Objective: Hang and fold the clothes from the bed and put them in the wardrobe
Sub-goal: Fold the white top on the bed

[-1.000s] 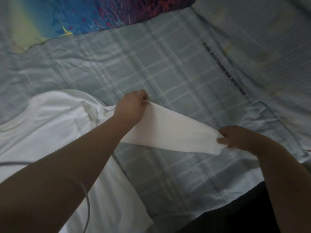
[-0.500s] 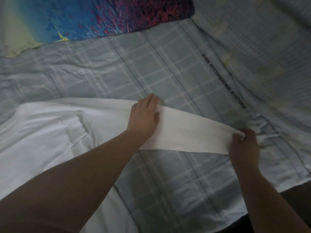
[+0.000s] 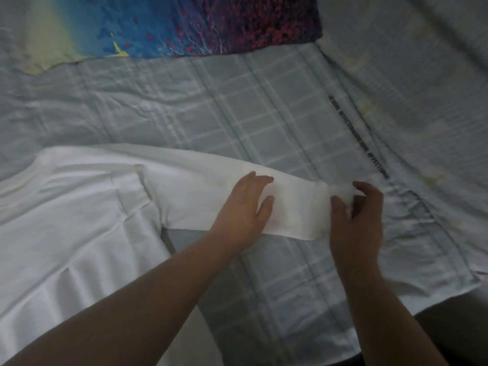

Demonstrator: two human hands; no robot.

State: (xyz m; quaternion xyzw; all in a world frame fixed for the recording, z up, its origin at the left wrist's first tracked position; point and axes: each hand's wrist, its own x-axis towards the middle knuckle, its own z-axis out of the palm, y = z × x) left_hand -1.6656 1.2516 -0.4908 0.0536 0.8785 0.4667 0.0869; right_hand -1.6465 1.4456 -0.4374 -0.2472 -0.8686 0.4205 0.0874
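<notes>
A white long-sleeved shirt (image 3: 79, 220) lies flat on the bed, its body at the left and one sleeve (image 3: 200, 186) stretched out to the right. My left hand (image 3: 245, 207) presses flat on the middle of that sleeve with straight fingers. My right hand (image 3: 356, 215) is at the sleeve's cuff end (image 3: 340, 192), fingers and thumb curled round the bunched white cloth. The wardrobe is out of view.
The bed is covered by a pale blue checked sheet (image 3: 237, 114) with a dark printed strip (image 3: 356, 133) running along it. A colourful blue, yellow and purple blanket (image 3: 184, 25) lies at the far side. The bed's near edge (image 3: 396, 313) drops off at the lower right.
The sleeve, held up in the air a second ago, now lies on the bed. My left hand let go, flattened onto it and slid right toward the cuff, where my right hand bunches the cloth.
</notes>
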